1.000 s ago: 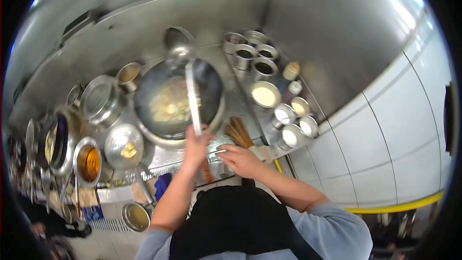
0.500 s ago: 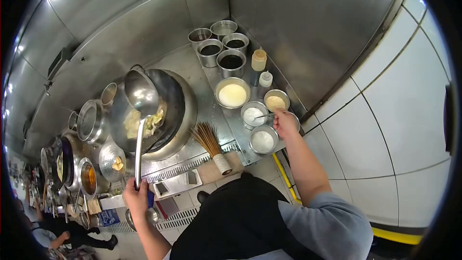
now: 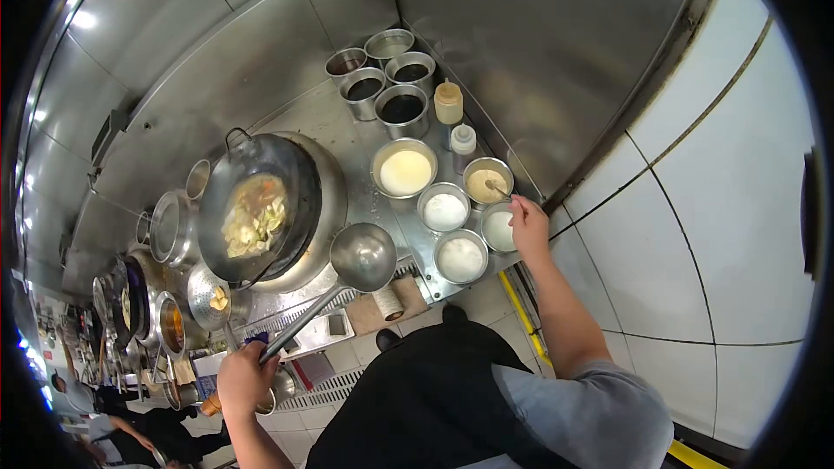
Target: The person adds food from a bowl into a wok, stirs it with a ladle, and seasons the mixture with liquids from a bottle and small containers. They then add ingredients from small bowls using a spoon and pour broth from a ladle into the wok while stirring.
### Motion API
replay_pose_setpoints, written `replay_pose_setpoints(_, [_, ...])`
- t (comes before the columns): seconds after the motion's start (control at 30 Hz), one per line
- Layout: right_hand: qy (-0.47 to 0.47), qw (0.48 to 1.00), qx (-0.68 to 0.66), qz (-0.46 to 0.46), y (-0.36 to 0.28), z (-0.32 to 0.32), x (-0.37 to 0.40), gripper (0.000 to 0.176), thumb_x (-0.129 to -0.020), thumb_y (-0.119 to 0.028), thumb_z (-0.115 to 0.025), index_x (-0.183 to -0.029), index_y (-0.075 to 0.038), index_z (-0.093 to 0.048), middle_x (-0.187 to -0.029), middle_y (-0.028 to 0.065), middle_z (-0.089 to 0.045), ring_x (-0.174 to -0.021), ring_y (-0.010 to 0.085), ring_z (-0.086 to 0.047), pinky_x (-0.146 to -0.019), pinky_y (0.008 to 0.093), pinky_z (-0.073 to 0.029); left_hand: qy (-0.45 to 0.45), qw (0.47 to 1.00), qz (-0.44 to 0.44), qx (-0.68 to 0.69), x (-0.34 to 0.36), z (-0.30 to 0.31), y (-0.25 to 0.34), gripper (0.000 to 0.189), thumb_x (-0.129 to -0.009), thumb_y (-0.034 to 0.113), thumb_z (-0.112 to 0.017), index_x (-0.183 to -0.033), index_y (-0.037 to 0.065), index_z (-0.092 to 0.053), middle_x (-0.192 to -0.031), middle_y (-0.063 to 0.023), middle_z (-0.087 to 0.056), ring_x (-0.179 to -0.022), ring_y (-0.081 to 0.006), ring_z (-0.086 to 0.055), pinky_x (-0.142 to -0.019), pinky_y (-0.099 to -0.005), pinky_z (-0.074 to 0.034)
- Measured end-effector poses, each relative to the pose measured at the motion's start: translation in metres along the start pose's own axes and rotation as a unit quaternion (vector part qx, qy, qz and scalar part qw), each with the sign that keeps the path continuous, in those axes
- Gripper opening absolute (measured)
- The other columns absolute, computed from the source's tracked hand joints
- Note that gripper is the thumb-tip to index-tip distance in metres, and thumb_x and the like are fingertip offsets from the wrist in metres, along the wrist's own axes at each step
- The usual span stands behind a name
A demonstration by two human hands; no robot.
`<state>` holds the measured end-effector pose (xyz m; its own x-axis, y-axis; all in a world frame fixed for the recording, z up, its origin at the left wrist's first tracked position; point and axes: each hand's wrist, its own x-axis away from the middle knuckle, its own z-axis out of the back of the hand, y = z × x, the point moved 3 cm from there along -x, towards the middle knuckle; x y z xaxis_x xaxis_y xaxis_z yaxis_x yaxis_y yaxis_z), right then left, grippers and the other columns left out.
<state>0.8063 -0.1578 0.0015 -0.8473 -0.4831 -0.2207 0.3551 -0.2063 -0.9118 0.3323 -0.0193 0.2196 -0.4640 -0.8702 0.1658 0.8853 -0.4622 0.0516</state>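
Observation:
My left hand point(image 3: 246, 373) is closed around the handle of a ladle point(image 3: 363, 258). Its bowl hangs to the right of the wok, over the counter's front edge, and hides most of a bamboo brush point(image 3: 388, 304). Sliced pale green vegetables with a few orange bits point(image 3: 254, 219) lie in the dark wok point(image 3: 215, 200) on the burner. With pinched fingers, my right hand point(image 3: 529, 226) holds a small spoon point(image 3: 498, 189), whose tip is in a metal tub of tan powder point(image 3: 488, 181). Tubs of white seasoning point(image 3: 445, 210) stand beside it.
Tubs of dark sauce point(image 3: 403, 109) and two squeeze bottles point(image 3: 448, 102) stand along the back. A tub of yellowish contents point(image 3: 405, 172) sits between them and the wok. At left are a perforated skimmer point(image 3: 208, 295) and another wok station. Other people point(image 3: 156, 430) are at lower left.
The ladle has moved out of the wok, right and toward me. My right hand has shifted the spoon from a white seasoning tub to the tan powder.

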Motion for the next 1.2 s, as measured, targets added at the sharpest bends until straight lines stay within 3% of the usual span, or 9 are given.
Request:
replay_pose_setpoints(0.13, [0.008, 0.993, -0.075, -0.092, 0.025, -0.018, -0.003, 0.027, -0.094, -0.017, -0.049, -0.108, 0.003, -0.06, -0.083, 0.0089, -0.065, -0.058, 0.0109, -0.056, -0.051, 0.024, -0.045, -0.023, 0.999, -0.018, -0.036, -0.002, 0.014, 0.013, 0.02, -0.073, 0.023, -0.069, -0.083, 0.007, -0.063, -0.075, -0.0158, -0.063, -0.07, -0.0362, -0.061, -0.062, -0.0452, -0.046])
replay_pose_setpoints(0.47, [0.023, 0.942, -0.24, -0.235, 0.028, -0.019, -0.004, 0.028, -0.095, -0.016, -0.046, -0.108, 0.006, -0.057, -0.086, 0.0123, -0.065, -0.056, 0.011, -0.056, -0.044, 0.0234, -0.044, -0.032, 0.998, -0.017, -0.046, -0.006, 0.031, 0.03, 0.027, -0.07, 0.021, -0.071, -0.089, 0.003, -0.065, -0.078, -0.0186, -0.064, -0.075, -0.0371, -0.062, -0.066, -0.0444, -0.048])
replay_pose_setpoints(0.8, [0.081, 0.894, -0.337, -0.282, 0.021, -0.002, -0.004, 0.024, -0.093, -0.012, -0.046, -0.106, 0.007, -0.055, -0.084, 0.0161, -0.064, -0.057, 0.0149, -0.057, -0.044, 0.0253, -0.044, -0.014, 0.998, -0.048, -0.032, -0.011, 0.026, 0.035, 0.025, -0.071, 0.021, -0.071, -0.088, 0.004, -0.065, -0.077, -0.0172, -0.064, -0.074, -0.0362, -0.062, -0.065, -0.0435, -0.048])
replay_pose_setpoints(0.9, [0.088, 0.87, -0.384, -0.298, 0.015, 0.012, 0.0, 0.023, -0.091, -0.009, -0.048, -0.107, 0.006, -0.054, -0.083, 0.0156, -0.064, -0.057, 0.0145, -0.056, -0.047, 0.0251, -0.044, -0.044, 0.997, -0.037, -0.056, -0.015, 0.028, 0.041, 0.026, -0.074, 0.028, -0.068, -0.088, 0.006, -0.064, -0.077, -0.0158, -0.064, -0.072, -0.0354, -0.062, -0.063, -0.0445, -0.048])
replay_pose_setpoints(1.07, [0.043, 0.869, -0.408, -0.277, -0.023, 0.031, 0.01, 0.023, -0.091, -0.009, -0.048, -0.107, 0.006, -0.055, -0.084, 0.0152, -0.064, -0.057, 0.0132, -0.055, -0.047, 0.0242, -0.044, -0.038, 0.989, -0.109, -0.088, -0.033, 0.027, 0.05, 0.021, -0.074, 0.025, -0.067, -0.081, 0.006, -0.063, -0.075, -0.0163, -0.063, -0.072, -0.0365, -0.061, -0.063, -0.0458, -0.047])
replay_pose_setpoints(1.2, [-0.076, 0.872, -0.412, -0.253, -0.073, 0.036, 0.028, 0.025, -0.093, -0.012, -0.048, -0.108, 0.006, -0.057, -0.086, 0.0124, -0.064, -0.057, 0.0112, -0.054, -0.048, 0.0233, -0.042, -0.045, 0.986, -0.113, -0.113, -0.047, 0.026, 0.066, 0.023, -0.076, 0.028, -0.066, -0.08, 0.006, -0.063, -0.078, -0.0151, -0.063, -0.074, -0.0359, -0.061, -0.065, -0.0451, -0.048])
